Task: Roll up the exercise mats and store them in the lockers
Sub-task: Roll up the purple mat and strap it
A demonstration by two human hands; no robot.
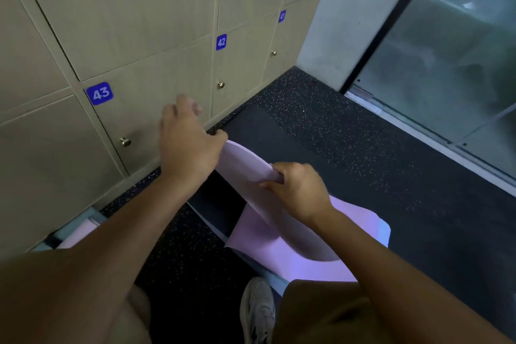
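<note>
The lilac mat [279, 237] lies on the speckled floor [349, 148] below and to the right of the locker door marked 43 [100, 93], its far end lifted and curled; the right hand [298, 190], further right of that door, grips the curled edge with its fingers wrapped round it; the left hand [190, 148] is just below the door's label, thumb at the mat's corner, fingers stretched forward and blurred, so I cannot tell whether it pinches the mat; a black mat [251, 131] lies beneath.

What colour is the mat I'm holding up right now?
Pale lilac mat, clearest in the head view.
</note>
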